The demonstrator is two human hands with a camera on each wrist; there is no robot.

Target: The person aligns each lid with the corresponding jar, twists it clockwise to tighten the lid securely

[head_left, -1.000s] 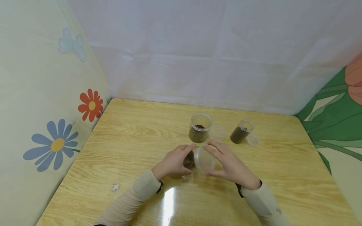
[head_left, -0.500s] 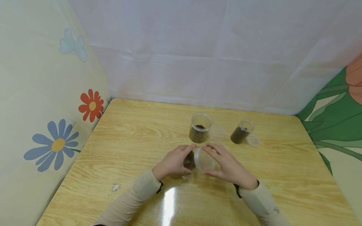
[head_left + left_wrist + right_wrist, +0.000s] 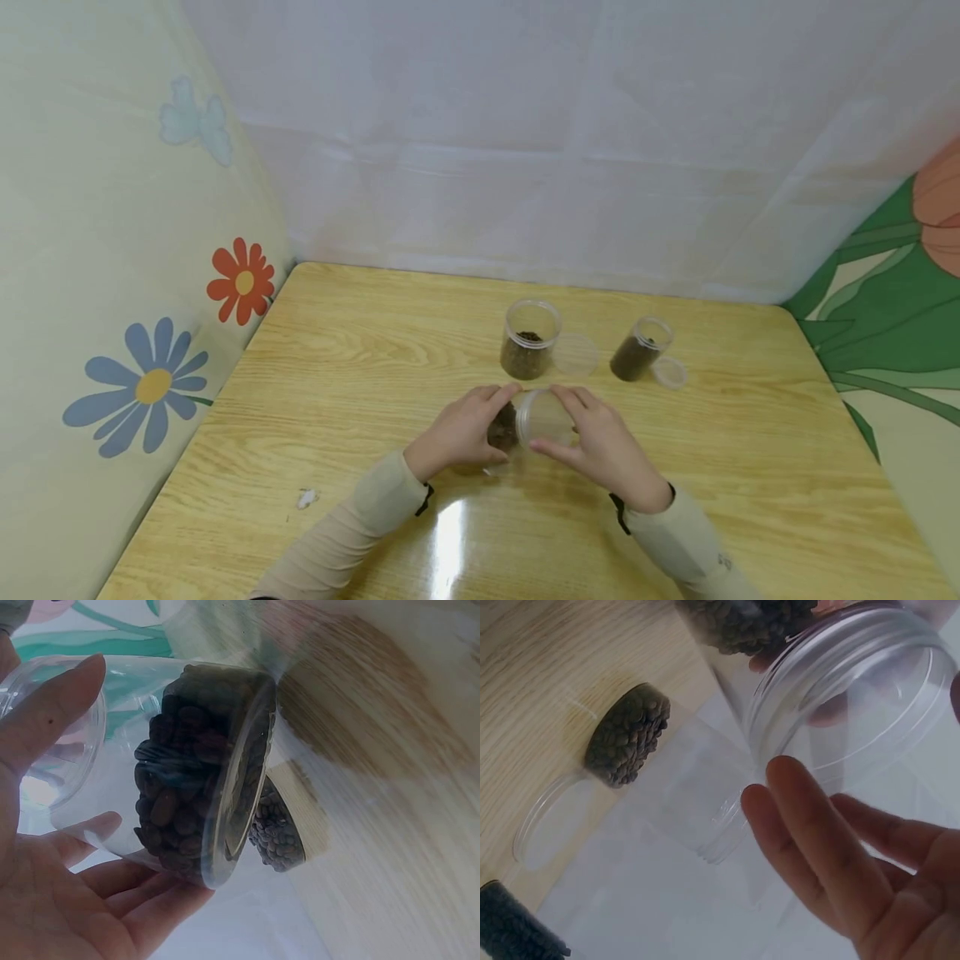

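Note:
My left hand (image 3: 461, 427) grips a clear jar (image 3: 503, 427) of dark beans (image 3: 184, 776), thumb on one side and fingers on the other. The jar tilts, its top facing right toward my right hand. A clear round lid (image 3: 546, 419) sits at the jar's mouth; whether it is fully seated I cannot tell. My right hand (image 3: 609, 446) holds the lid by its rim, thumb at the near side and fingers at the far side. In the right wrist view, the right fingertips (image 3: 784, 776) lie by the ridged clear rim (image 3: 780, 697).
Behind the hands stands a wide open jar (image 3: 527, 354) partly filled with dark beans, a clear lid (image 3: 576, 355) beside it. Farther right are a narrower open jar (image 3: 636, 357) with dark contents and a small lid (image 3: 670, 372). A white scrap (image 3: 307, 498) lies at the left.
My right hand has shifted slightly left and turned around the lid, its thumb now nearer the jar. My left hand and the jar have stayed nearly still.

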